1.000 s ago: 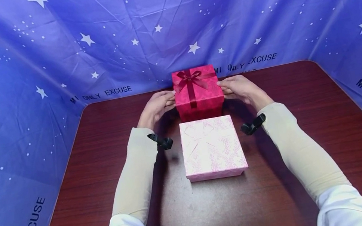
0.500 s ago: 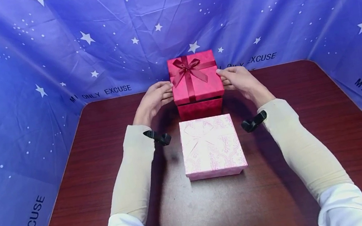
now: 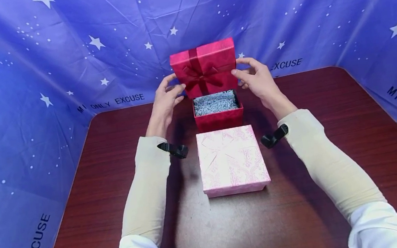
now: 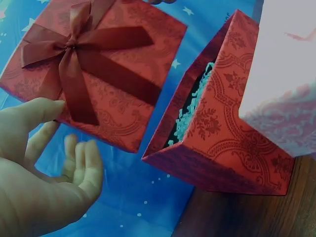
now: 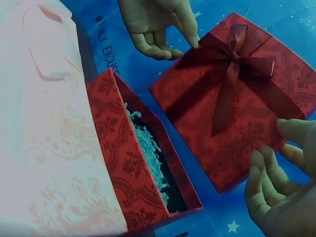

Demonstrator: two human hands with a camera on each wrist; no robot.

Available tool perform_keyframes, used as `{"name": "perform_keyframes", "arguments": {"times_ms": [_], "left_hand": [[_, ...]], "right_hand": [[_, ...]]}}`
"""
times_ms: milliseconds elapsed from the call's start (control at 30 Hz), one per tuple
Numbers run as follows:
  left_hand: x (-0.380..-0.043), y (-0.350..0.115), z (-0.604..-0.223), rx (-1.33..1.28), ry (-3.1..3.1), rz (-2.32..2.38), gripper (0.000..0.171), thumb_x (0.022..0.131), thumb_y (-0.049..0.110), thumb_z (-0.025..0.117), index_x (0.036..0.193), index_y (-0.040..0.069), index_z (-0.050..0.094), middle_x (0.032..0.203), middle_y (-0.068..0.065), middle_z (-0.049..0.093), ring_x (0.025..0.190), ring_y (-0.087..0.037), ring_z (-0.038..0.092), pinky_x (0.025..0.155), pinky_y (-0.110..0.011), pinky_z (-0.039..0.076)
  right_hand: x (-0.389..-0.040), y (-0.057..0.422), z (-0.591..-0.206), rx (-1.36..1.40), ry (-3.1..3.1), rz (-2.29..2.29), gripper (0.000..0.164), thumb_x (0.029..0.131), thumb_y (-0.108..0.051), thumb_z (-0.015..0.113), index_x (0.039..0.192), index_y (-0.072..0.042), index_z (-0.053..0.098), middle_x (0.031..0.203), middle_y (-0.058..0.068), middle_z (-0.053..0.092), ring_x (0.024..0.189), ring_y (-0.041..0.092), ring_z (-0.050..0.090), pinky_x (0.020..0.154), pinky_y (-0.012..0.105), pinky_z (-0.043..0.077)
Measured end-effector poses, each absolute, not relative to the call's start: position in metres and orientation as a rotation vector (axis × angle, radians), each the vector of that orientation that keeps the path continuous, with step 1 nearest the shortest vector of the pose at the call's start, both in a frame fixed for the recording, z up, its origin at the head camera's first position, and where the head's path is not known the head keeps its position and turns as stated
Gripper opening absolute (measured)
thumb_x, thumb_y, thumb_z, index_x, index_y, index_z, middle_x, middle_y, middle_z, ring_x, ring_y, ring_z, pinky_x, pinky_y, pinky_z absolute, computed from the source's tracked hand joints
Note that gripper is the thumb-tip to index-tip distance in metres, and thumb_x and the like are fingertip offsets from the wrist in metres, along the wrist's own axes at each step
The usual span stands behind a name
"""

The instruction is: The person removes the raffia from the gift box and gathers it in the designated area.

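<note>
Red lid [image 3: 203, 68], one; hands [image 3: 162, 103] [image 3: 262, 84], two (both holding it); boxes [image 3: 219, 120] [image 3: 232, 160], two.

head looks down; close wrist views share lid [image 5: 247, 104].

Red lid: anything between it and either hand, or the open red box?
Nothing visible: left hand and right hand hold the red lid by its sides; the pink box stands in front of the red box.

A small curtained recording booth is suggested: the far, left and right sides are closed off by blue fabric [image 3: 120, 59] printed with white stars [image 3: 96, 42] and black lettering [image 3: 128, 100]; a reddish-brown, wood-grain, round-cornered table [image 3: 248, 227] is enclosed, and small black wrist-worn cameras [image 3: 173, 149] are seen. The wider room is hidden.
</note>
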State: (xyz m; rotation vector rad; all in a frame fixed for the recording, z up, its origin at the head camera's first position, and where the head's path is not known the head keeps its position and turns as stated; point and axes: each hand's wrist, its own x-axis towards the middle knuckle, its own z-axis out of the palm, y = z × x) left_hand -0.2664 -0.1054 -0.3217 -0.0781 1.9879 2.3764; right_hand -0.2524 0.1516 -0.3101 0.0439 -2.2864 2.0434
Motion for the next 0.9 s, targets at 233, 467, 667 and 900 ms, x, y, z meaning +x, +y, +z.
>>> {"name": "perform_keyframes", "arguments": {"times_ms": [233,467,667,900], "left_hand": [[-0.264,-0.104,-0.319,-0.045,1.87,2.481,0.044,0.096,0.004,0.053,0.137,0.019,0.05,0.091,-0.005,0.062,0.079,-0.016,0.063,0.085,-0.033,0.054],[-0.262,-0.11,-0.318,-0.078,1.829,2.451,0.036,0.102,0.036,0.043,0.134,0.024,0.055,0.122,-0.007,0.058,0.093,-0.018,0.061,0.088,-0.036,0.051],[-0.263,-0.115,-0.321,-0.145,1.89,2.361,0.038,0.097,0.031,0.055,0.129,0.011,0.055,0.1,-0.005,0.056,0.08,-0.014,0.06,0.071,-0.027,0.052],[-0.262,-0.122,-0.32,-0.164,1.928,2.307,0.038,0.096,0.03,0.058,0.127,0.008,0.057,0.097,-0.004,0.055,0.078,-0.013,0.06,0.07,-0.027,0.052]], "right_hand": [[-0.248,0.147,-0.308,0.096,-2.128,2.273,0.043,0.094,-0.007,0.058,0.136,-0.013,0.051,0.088,0.006,0.067,0.074,0.014,0.069,0.068,0.022,0.057],[-0.245,0.146,-0.304,-0.029,-2.041,2.522,0.041,0.098,-0.022,0.053,0.139,-0.019,0.048,0.104,0.006,0.059,0.08,0.012,0.063,0.073,0.023,0.055],[-0.246,0.144,-0.306,-0.079,-2.097,2.524,0.045,0.095,-0.017,0.058,0.139,-0.014,0.047,0.108,0.004,0.057,0.08,0.012,0.063,0.073,0.022,0.055],[-0.247,0.14,-0.307,-0.078,-2.16,2.497,0.046,0.096,-0.018,0.058,0.14,-0.013,0.046,0.108,0.005,0.058,0.084,0.013,0.063,0.074,0.021,0.055]]}}
